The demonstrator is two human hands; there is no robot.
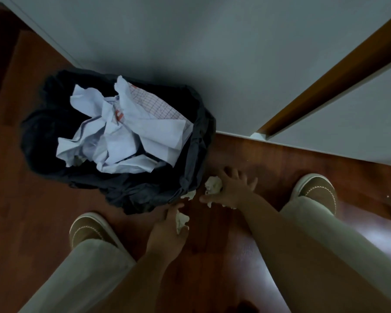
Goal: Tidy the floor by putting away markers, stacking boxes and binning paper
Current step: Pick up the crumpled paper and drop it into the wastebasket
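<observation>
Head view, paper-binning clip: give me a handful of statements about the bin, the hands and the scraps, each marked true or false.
1. The bin has a dark liner and already holds crumpled paper sheets. True.
2. The left hand is empty. False: it grips a small paper wad.
3. The right hand is down at the floor, its fingers spread over a crumpled scrap. True.
4. The bin lies tipped on its side. False: it stands upright, opening toward the camera.
5. A small scrap lies on the wooden floor at the bin's base. True.
6. The person is barefoot. False: brown shoes are on both feet.
</observation>
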